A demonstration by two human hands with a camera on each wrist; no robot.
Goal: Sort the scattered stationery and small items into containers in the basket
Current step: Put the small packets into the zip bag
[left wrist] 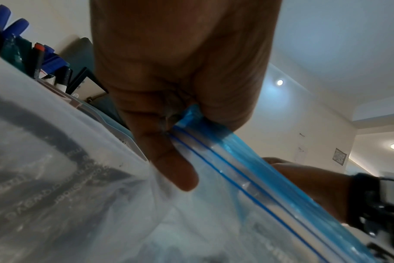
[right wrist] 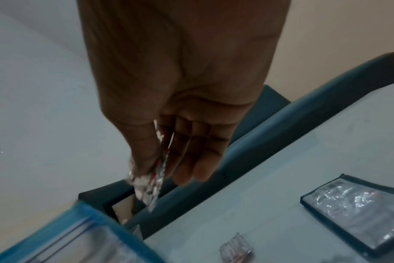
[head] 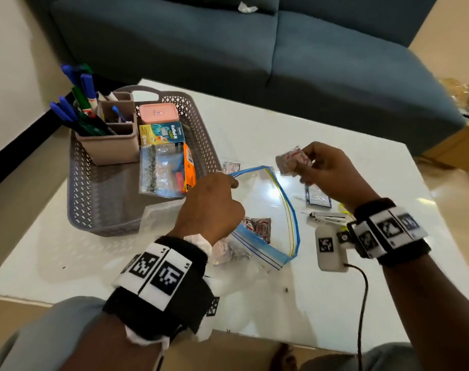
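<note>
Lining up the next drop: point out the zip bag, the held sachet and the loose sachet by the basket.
zip bag (head: 288, 207), head view, blue rim.
held sachet (head: 289, 160), head view, its middle.
loose sachet (head: 231, 166), head view, its middle.

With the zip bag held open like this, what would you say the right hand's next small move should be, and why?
Probably lower the right hand and drop its sachets into the zip bag: the left hand pinches the rim, the mouth gapes, and one sachet already lies inside.

Open zip bag (head: 265, 207) on table, sachets (head: 292, 160) held above
</note>
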